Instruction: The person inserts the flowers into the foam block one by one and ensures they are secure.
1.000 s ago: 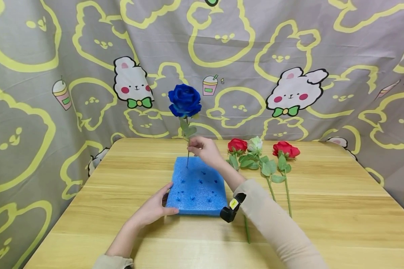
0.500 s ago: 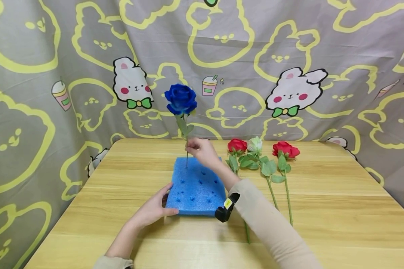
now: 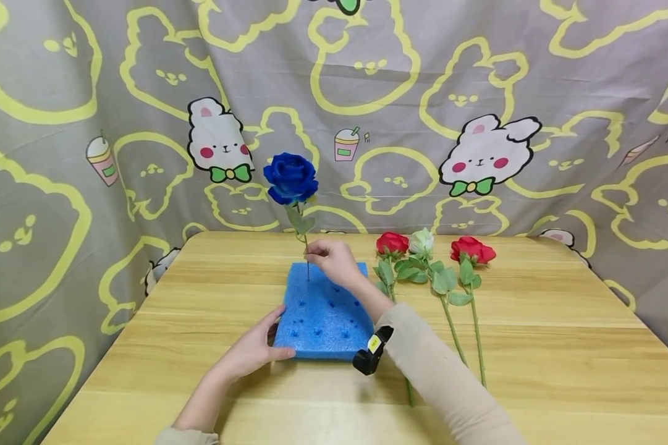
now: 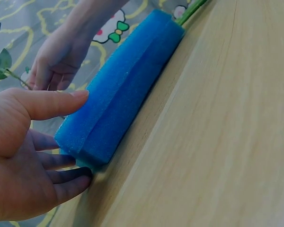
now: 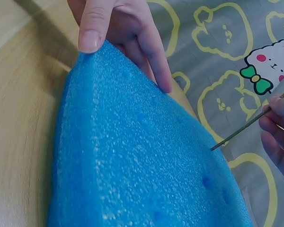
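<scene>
A blue foam block (image 3: 325, 315) with several small holes lies on the table. My left hand (image 3: 253, 349) grips its left side, the thumb at the front corner and the fingers along the side; the left wrist view shows this hand (image 4: 38, 151) around the block's end. My right hand (image 3: 336, 262) pinches the thin stem of a blue rose (image 3: 291, 179) above the block's back left part. In the right wrist view the stem (image 5: 241, 129) slants, its lower end at the foam's surface. How deep it sits cannot be told.
Right of the block, on the wooden table (image 3: 539, 334), lie a red rose (image 3: 392, 243), a pale green-white rose (image 3: 421, 241) and another red rose (image 3: 473, 250), stems toward the front. A patterned curtain (image 3: 389, 80) hangs behind the table.
The blue rose has shifted left and now sits lower in the head view, leaning left. My right hand has moved slightly left and down with the stem; my left hand has stayed on the block.
</scene>
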### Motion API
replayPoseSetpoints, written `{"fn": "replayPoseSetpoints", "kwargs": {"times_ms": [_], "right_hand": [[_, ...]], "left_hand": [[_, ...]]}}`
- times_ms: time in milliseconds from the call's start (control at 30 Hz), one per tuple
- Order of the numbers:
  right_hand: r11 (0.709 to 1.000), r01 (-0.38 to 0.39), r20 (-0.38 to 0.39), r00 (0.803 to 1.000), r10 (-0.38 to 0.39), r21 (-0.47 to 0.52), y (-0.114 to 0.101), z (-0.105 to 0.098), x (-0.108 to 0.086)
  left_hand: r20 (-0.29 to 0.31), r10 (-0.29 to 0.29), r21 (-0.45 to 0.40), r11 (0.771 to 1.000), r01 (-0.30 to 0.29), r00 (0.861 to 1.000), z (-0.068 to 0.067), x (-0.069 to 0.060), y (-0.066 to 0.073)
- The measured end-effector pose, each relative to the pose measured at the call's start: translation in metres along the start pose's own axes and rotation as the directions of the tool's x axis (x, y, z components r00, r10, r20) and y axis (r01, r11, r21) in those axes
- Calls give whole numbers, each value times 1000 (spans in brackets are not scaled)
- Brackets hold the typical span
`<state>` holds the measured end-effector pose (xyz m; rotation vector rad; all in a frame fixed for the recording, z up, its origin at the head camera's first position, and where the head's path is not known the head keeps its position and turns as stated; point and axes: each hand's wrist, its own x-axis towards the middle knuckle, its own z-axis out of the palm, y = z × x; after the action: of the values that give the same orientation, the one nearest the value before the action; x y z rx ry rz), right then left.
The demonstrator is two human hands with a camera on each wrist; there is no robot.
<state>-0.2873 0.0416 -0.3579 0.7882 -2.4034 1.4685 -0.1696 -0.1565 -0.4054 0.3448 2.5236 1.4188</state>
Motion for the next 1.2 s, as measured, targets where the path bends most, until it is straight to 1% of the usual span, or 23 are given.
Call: {"fn": "replayPoseSetpoints", "kwargs": {"times_ms": [167,233,467,700,833,933,1000,1100,1200], "right_hand": [[991,-115,25,993,114,67,2,2,-2],[986,-148,34,989,145,80,3,2,-3],[981,-178,30,984,176,75,6,3,-5],[980,-180,29,984,178,82,9,5,-6],[975,-199,30,980,197,94,10,3,-8],[973,-208,30,978,206,101,10,-3,-11],[968,-217,26,976,216,124,10,-9,-13],[955,-230,21,973,230,187,11,-22,-18],[939,-251,8,966,257,235,13,-39,-24]], "left_hand": [[-1,5,8,1000,-5,1000,0,-1,0],[-1,5,10,1000,-5,1000,0,-1,1],[6,-6,-9,1000,6,1000,1,2,-1],[6,-6,-6,1000,6,1000,0,1,-2],[7,0,3,1000,0,1000,0,0,-1],[6,5,12,1000,-6,1000,0,-1,0],[4,6,13,1000,-6,1000,0,-1,0],[5,6,9,1000,-6,1000,0,0,-1],[8,4,-7,1000,-4,1000,0,0,-1]]}}
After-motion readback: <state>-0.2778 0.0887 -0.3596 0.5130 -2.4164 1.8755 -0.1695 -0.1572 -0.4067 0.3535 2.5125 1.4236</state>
